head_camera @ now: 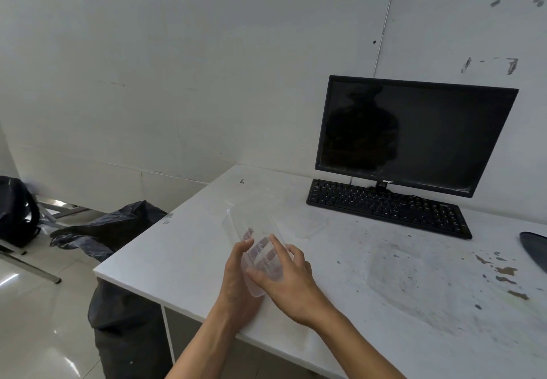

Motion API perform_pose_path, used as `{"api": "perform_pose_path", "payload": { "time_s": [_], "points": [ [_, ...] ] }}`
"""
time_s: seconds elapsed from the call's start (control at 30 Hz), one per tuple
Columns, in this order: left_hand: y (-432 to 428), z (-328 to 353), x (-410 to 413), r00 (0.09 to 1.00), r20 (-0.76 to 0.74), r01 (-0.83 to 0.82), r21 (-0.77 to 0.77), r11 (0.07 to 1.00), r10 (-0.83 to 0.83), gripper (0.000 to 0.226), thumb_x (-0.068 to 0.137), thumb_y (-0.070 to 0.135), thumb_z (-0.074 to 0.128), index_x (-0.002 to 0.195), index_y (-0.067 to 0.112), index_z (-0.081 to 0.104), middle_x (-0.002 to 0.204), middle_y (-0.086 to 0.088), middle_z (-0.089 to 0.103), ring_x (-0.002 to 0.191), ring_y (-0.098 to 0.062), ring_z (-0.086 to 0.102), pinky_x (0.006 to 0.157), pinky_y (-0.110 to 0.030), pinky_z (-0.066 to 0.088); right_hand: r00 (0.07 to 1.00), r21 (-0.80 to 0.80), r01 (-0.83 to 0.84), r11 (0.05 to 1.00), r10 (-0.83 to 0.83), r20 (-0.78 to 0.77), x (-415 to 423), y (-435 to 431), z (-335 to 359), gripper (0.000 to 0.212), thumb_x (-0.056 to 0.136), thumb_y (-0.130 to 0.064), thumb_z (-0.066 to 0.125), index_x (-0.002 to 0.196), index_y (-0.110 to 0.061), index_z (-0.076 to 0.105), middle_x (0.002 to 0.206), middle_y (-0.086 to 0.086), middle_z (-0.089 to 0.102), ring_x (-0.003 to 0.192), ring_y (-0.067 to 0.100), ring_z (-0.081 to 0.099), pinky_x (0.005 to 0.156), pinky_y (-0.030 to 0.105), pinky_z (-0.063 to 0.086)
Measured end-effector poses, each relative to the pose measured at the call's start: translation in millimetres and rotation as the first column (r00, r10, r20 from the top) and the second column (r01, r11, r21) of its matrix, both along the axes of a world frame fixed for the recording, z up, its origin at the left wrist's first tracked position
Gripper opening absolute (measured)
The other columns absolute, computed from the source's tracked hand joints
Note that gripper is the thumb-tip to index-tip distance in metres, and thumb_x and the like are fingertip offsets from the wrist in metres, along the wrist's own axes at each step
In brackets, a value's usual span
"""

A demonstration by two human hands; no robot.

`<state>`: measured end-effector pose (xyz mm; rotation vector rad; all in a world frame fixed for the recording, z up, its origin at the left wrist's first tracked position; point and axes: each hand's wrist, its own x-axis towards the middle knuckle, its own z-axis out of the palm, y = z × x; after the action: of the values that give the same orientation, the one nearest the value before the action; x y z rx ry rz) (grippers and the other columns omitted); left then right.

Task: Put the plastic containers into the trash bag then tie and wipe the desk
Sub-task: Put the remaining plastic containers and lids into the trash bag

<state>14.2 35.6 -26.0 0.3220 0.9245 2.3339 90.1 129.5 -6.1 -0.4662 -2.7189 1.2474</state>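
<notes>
A clear plastic container (251, 230) is held tilted above the white desk (183, 248), between both hands. My left hand (236, 278) grips its left side with the thumb up along the wall. My right hand (284, 278) holds its right side, with the fingers spread over the container. Another clear plastic container or lid (305, 223) lies flat on the desk just beyond. A black trash bag (115, 227) sits open on the floor at the desk's left end, and more black plastic (118, 313) hangs below the desk corner.
A black monitor (414, 136) and a black keyboard (387, 207) stand at the back right. Brown stains (503, 272) and grey smears mark the desk's right side. A dark object (535, 248) lies at the right edge. A black backpack (16, 210) rests far left.
</notes>
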Motion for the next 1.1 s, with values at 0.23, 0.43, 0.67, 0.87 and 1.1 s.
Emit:
{"api": "perform_pose_path", "payload": {
  "time_s": [0.23, 0.43, 0.67, 0.87, 1.1],
  "points": [
    [-6.7, 1.8, -3.1, 0.984, 0.176, -0.038, -0.005, 0.999, 0.038, 0.065, 0.081, 0.053, 0.06, 0.135, 0.018, 0.059, 0.136, -0.014, 0.061, 0.123, -0.034, 0.059, 0.106, -0.057, 0.044, 0.977, -0.536, 0.147, 0.831, -0.208, -0.055, 8.9, 10.3, -4.6, 0.056, 0.098, -0.049, 0.054, 0.149, -0.033, 0.036, 0.138, 0.0, 0.056, 0.111, 0.021, 0.065, 0.074, 0.026, 0.057],
    [-36.3, 16.1, -0.5, 0.998, 0.0, -0.057, -0.347, 0.936, 0.061, 0.064, 0.077, 0.054, 0.067, 0.128, 0.016, 0.06, 0.122, -0.01, 0.062, 0.106, -0.029, 0.064, 0.08, -0.041, 0.055, 0.971, -0.742, 0.1, 0.663, -0.228, -0.073, 4.9, 15.1, 5.6, 0.029, 0.1, -0.033, 0.059, 0.12, -0.013, 0.065, 0.113, 0.017, 0.069, 0.094, 0.03, 0.07, 0.066, 0.031, 0.057],
    [-92.5, 32.4, -23.6, 0.984, -0.175, -0.129, -0.547, 0.827, 0.038, 0.035, 0.088, 0.021, 0.072, 0.118, 0.004, 0.063, 0.11, -0.014, 0.073, 0.091, -0.025, 0.076, 0.068, -0.033, 0.061, 0.967, -0.569, 0.041, 0.821, -0.176, -0.185, -40.8, -19.2, 16.0, 0.036, 0.099, -0.042, 0.055, 0.131, -0.025, 0.057, 0.117, 0.005, 0.065, 0.102, 0.024, 0.066, 0.067, 0.025, 0.059],
    [-147.3, 34.5, -70.8, 0.961, -0.229, -0.26, -0.556, 0.789, 0.155, 0.053, 0.076, 0.04, 0.074, 0.121, 0.015, 0.064, 0.114, -0.005, 0.074, 0.099, -0.026, 0.074, 0.075, -0.038, 0.063, 0.987, -0.506, -0.058, 0.861, -0.026, -0.157, -106.3, -57.6, 25.7, 0.04, 0.095, -0.045, 0.06, 0.13, -0.028, 0.056, 0.119, 0.002, 0.067, 0.102, 0.025, 0.069, 0.07, 0.029, 0.062],
    [-231.2, 10.0, -149.7, 0.754, -0.23, -0.62, -0.559, 0.551, 0.615, 0.035, 0.094, 0.041, 0.06, 0.119, 0.016, 0.06, 0.114, -0.007, 0.065, 0.103, -0.022, 0.064, 0.076, -0.036, 0.055, 0.996, -0.575, -0.029, 0.817, -0.022, -0.081, -210.9, -82.3, 45.3, 0.023, 0.096, -0.031, 0.063, 0.105, -0.01, 0.068, 0.105, 0.018, 0.07, 0.078, 0.028, 0.069, 0.057, 0.032, 0.058]
  ]
}}
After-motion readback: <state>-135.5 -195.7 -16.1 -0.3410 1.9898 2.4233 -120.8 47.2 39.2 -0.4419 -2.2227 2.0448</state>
